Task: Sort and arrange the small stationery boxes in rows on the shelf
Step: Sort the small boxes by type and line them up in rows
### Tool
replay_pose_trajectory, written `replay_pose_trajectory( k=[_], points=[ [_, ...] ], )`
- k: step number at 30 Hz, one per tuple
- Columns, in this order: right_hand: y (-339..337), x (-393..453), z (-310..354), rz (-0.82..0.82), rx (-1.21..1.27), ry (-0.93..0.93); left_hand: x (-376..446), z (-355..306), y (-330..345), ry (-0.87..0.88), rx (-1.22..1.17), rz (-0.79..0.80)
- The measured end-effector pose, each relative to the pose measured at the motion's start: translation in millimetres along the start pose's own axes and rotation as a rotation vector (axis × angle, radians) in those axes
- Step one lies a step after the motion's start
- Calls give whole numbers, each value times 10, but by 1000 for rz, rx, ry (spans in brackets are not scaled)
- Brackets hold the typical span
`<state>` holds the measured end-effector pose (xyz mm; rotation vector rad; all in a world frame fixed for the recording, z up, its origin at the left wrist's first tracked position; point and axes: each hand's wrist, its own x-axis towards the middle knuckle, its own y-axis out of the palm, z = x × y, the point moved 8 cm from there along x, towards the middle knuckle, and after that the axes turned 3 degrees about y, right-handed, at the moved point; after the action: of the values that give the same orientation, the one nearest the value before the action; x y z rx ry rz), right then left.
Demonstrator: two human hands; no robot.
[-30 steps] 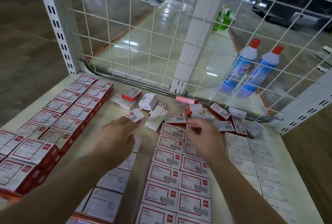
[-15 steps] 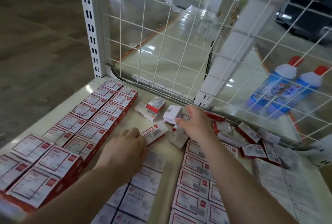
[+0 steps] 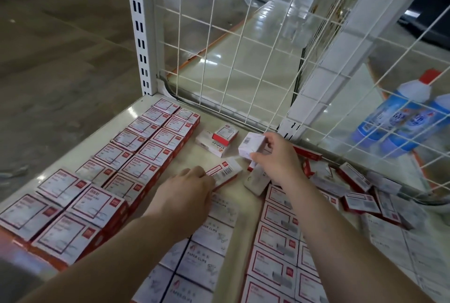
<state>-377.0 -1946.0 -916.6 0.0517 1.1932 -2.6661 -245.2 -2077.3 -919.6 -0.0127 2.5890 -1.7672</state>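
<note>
Right hand (image 3: 275,159) now lifted off the red-and-white rows (image 3: 275,249), fingers clamped round a small white box (image 3: 250,148) held above the far loose pile (image 3: 353,186). Left hand (image 3: 187,188) unmoved, fingertips pinching a barcoded box (image 3: 225,173) flat on the shelf (image 3: 136,110). Looks like picking resumed: two strays in hand, near rows already set, many far ones unsorted.

"STAPLES" box (image 3: 213,145); "PAPER CLIPS" box (image 3: 199,262).
</note>
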Motion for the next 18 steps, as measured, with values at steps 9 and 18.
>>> replay_pose_trajectory(
  k=[9,18],
  points=[
    [-390,-438,33,-87,66,-106,-137,-286,-73,30,-66,-72],
    [-651,-1158,-283,28,73,-7,-334,-670,-94,54,-100,-110]
  ],
)
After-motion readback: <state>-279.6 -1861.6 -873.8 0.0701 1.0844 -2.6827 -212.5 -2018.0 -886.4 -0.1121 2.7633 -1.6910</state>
